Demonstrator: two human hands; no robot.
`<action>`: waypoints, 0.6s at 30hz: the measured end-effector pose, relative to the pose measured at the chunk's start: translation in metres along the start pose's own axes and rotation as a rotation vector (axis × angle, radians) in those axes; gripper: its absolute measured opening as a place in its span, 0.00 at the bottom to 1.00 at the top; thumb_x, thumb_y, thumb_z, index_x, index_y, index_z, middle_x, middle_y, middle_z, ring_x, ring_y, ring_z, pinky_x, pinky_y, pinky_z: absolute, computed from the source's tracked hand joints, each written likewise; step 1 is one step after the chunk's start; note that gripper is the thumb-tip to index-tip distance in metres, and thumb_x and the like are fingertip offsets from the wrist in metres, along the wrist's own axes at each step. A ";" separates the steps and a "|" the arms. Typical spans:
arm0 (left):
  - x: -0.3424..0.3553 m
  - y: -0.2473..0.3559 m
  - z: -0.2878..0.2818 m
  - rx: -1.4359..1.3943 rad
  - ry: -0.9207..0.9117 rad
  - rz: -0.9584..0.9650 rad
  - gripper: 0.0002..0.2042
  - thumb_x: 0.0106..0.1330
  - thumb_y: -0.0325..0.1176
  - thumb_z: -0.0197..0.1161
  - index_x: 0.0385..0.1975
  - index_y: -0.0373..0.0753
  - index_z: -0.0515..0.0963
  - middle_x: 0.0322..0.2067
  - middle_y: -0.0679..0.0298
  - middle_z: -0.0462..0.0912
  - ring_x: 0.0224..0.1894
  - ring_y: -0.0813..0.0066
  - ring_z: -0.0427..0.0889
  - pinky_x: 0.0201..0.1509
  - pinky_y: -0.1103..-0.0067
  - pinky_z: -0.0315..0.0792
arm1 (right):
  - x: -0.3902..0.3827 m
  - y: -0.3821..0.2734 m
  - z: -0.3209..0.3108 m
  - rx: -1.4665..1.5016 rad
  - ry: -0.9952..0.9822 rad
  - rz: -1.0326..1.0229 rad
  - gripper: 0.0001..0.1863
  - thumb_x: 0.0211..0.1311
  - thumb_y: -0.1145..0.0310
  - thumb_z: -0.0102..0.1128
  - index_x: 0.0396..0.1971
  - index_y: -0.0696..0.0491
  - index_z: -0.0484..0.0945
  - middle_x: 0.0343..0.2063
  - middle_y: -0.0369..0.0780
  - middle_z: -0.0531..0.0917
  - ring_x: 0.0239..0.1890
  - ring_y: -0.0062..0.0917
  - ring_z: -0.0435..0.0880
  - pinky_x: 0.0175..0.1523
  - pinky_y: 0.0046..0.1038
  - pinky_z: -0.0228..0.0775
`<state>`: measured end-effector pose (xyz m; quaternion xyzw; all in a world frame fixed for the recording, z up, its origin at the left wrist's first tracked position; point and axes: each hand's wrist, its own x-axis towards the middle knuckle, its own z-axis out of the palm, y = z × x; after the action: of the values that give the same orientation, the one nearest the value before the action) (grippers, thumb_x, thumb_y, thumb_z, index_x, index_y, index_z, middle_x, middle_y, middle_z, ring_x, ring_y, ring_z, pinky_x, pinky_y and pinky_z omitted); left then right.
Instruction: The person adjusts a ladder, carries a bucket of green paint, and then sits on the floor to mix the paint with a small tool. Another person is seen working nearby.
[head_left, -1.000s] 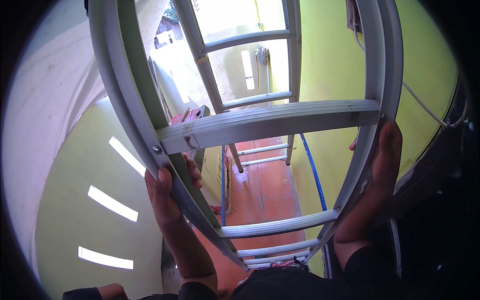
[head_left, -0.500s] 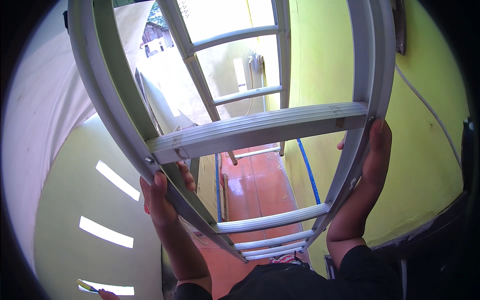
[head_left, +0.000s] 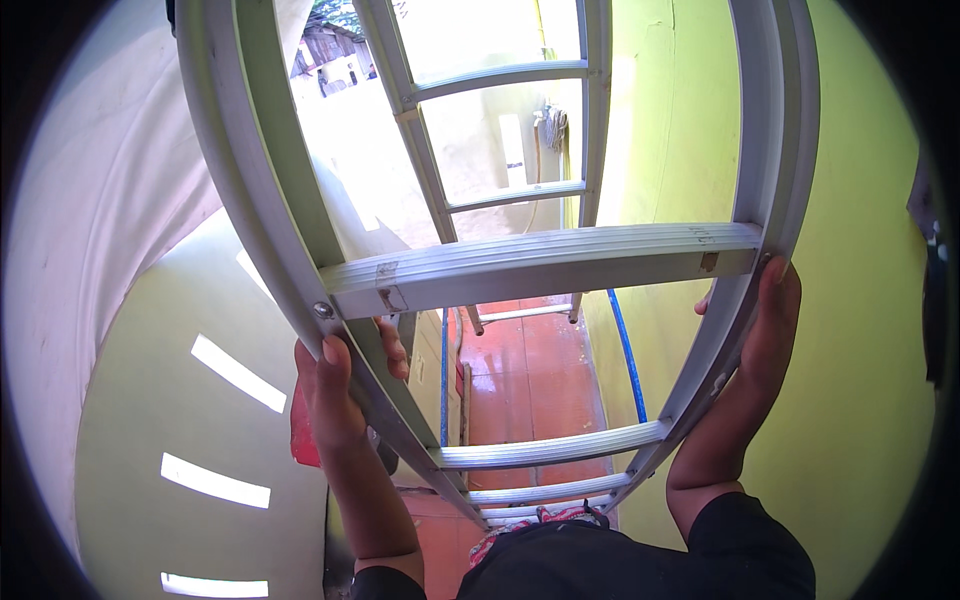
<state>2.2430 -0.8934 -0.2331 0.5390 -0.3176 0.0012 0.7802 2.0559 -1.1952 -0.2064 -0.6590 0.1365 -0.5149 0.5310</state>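
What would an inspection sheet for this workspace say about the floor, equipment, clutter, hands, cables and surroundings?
Floor: red tiles, visible through the ladder.
Equipment: metal ladder with ridged rungs.
Clutter: red object beside the left hand, partly hidden; kind unclear.
Hands: left hand grips the left rail; right hand grips the right rail.
Cables: none certain; hanging grey bundle at the far end, too small to identify.
Surroundings: yellow-green wall right; wall with bright slots and pale sheet left.

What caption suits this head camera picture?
Left hand and right hand grip a metal ladder by its side rails above a red floor.
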 end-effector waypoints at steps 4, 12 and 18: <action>0.000 0.003 0.003 0.034 0.011 -0.031 0.33 0.64 0.63 0.57 0.42 0.30 0.73 0.25 0.57 0.76 0.24 0.70 0.77 0.27 0.77 0.72 | -0.001 0.003 -0.001 0.026 -0.059 -0.061 0.35 0.68 0.37 0.49 0.46 0.60 0.76 0.27 0.39 0.82 0.22 0.23 0.83 0.29 0.24 0.75; 0.003 0.010 0.005 0.017 -0.026 -0.026 0.33 0.64 0.61 0.59 0.43 0.28 0.73 0.26 0.56 0.76 0.24 0.68 0.78 0.28 0.76 0.73 | 0.004 -0.002 -0.003 0.035 -0.119 -0.062 0.34 0.68 0.38 0.50 0.46 0.60 0.76 0.25 0.37 0.80 0.22 0.21 0.82 0.29 0.23 0.76; 0.003 0.004 -0.002 -0.025 -0.071 -0.038 0.33 0.63 0.62 0.61 0.43 0.29 0.73 0.28 0.55 0.77 0.25 0.68 0.77 0.29 0.75 0.73 | 0.004 0.004 -0.006 0.046 -0.132 -0.062 0.33 0.68 0.40 0.51 0.45 0.60 0.76 0.26 0.37 0.80 0.22 0.22 0.82 0.29 0.24 0.77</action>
<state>2.2446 -0.8912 -0.2283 0.5346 -0.3349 -0.0369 0.7751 2.0546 -1.2031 -0.2080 -0.6830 0.0691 -0.4895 0.5378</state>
